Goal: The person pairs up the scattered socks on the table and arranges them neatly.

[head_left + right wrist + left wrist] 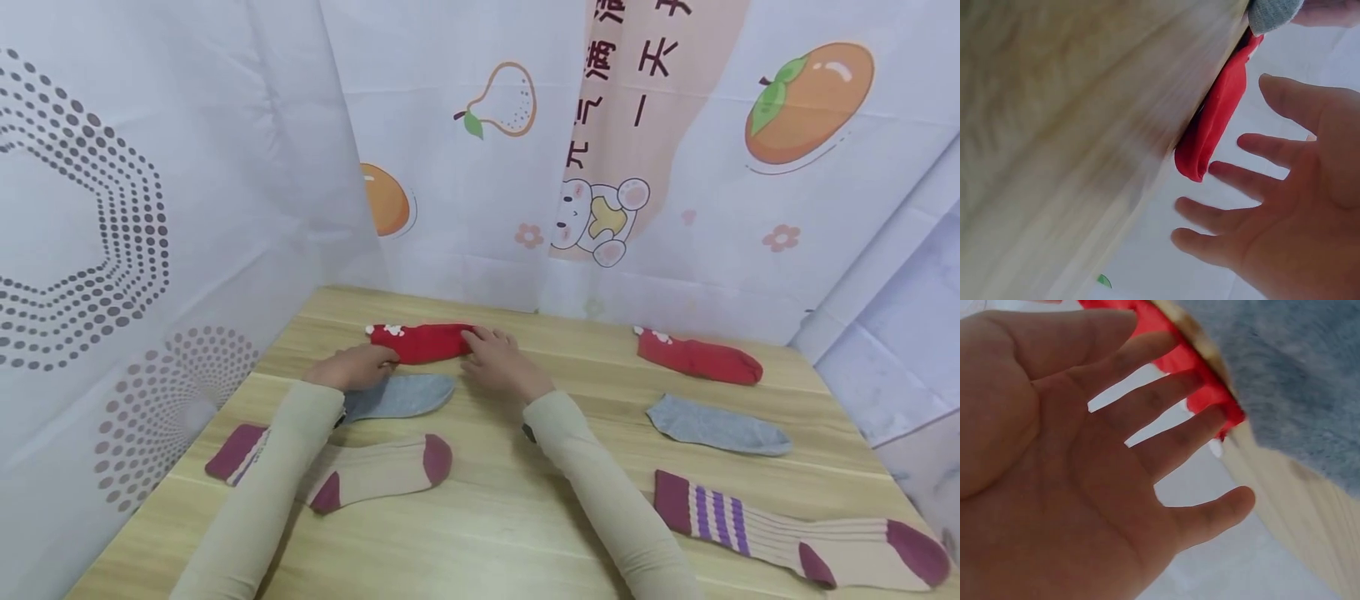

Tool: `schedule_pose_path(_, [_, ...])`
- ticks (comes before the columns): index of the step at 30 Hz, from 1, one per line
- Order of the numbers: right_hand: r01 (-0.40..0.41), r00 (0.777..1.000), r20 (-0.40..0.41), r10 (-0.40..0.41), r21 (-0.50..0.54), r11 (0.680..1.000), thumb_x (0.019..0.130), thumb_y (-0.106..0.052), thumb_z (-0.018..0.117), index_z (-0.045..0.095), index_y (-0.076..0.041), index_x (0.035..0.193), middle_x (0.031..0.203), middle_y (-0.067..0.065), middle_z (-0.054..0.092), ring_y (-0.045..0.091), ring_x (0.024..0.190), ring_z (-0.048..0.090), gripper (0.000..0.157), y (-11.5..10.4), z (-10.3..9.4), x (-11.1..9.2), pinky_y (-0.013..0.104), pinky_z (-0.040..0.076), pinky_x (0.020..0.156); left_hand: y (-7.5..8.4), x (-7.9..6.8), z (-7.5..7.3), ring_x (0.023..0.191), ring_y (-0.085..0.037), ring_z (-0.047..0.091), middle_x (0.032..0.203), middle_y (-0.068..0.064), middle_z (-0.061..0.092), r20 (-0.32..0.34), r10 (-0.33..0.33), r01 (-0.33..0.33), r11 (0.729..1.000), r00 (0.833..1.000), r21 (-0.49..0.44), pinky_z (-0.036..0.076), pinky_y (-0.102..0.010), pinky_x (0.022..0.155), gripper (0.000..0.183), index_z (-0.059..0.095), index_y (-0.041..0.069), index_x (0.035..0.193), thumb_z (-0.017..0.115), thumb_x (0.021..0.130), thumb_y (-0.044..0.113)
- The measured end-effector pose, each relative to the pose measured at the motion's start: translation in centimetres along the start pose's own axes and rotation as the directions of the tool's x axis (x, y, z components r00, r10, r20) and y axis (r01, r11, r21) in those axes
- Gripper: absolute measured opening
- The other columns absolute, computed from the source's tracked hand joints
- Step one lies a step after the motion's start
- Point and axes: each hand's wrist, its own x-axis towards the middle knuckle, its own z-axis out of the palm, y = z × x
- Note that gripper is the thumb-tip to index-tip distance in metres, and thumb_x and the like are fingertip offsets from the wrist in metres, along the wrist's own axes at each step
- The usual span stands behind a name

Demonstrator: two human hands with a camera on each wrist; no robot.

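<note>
A red sock (429, 343) with white trim at its cuff lies flat near the back of the table, between my two hands. My left hand (354, 367) is at its cuff end, fingers extended and fingertips overlapping the red fabric in the left wrist view. At the toe end, my right hand (498, 362) reaches over with spread, nearly straight fingers; the right wrist view shows its fingertips right beside the red toe (1194, 156). A grey-blue sock (408, 395) lies just in front, its cuff partly hidden by my left hand and wrist.
Nearer on the left lies a long cream sock (378, 473) with maroon ends, crossed by my left forearm. On the right are another red sock (701, 358), a grey-blue sock (716, 425) and a striped cream sock (780, 531). A printed curtain (465, 192) hangs behind the table.
</note>
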Motion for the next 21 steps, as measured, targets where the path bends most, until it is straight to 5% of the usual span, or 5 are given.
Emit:
schedule_pose_path(5, [0.0,0.999,-0.034,0.002,0.052,0.999,0.101,-0.029,0.058,0.048,-0.002,0.143,0.141,0.018,0.051,0.031,0.129,0.05,0.05,0.5,0.3,-0.1,0.042,0.04,0.109,0.0,-0.2,-0.5,0.109,-0.029,0.054,0.127,-0.013,0.061,0.034,0.056,-0.056,0.998,0.998,-0.017,0.049,-0.046,0.092,0.035,0.061,0.006,0.132,0.055,0.099,0.014])
schedule_pose_path(10, [0.014,0.997,-0.076,-0.008,0.085,0.996,0.1,-0.021,0.06,0.06,-0.001,0.121,0.108,0.011,0.063,0.023,0.099,0.059,0.029,0.6,0.2,-0.3,0.035,0.049,0.091,-0.3,0.5,-0.4,0.11,-0.033,0.055,0.123,-0.019,0.06,-0.108,0.06,-0.068,0.995,0.992,-0.073,0.049,-0.048,0.095,0.036,0.057,-0.002,0.132,0.056,0.099,0.013])
schedule_pose_path(16, [0.033,0.995,-0.098,-0.028,0.051,0.998,0.098,-0.014,0.061,0.06,-0.001,0.122,0.104,0.01,0.065,0.022,0.095,0.061,0.027,0.5,0.2,-0.4,0.035,0.051,0.09,-1.1,1.6,1.1,0.129,-0.045,0.045,0.139,-0.032,0.046,-0.194,0.016,-0.016,1.0,0.981,0.001,0.039,-0.057,0.107,0.046,0.045,-0.008,0.141,0.053,0.1,0.012])
schedule_pose_path(21, [0.039,0.985,-0.167,-0.04,-0.009,0.999,0.096,-0.005,0.061,0.064,-0.002,0.115,0.099,0.009,0.068,0.021,0.089,0.063,0.02,0.3,0.0,-0.2,0.035,0.053,0.084,-1.5,2.0,1.6,0.118,-0.043,0.051,0.128,-0.031,0.052,-0.276,0.025,-0.019,1.0,0.961,0.024,0.044,-0.055,0.101,0.038,0.051,-0.008,0.134,0.053,0.099,0.006])
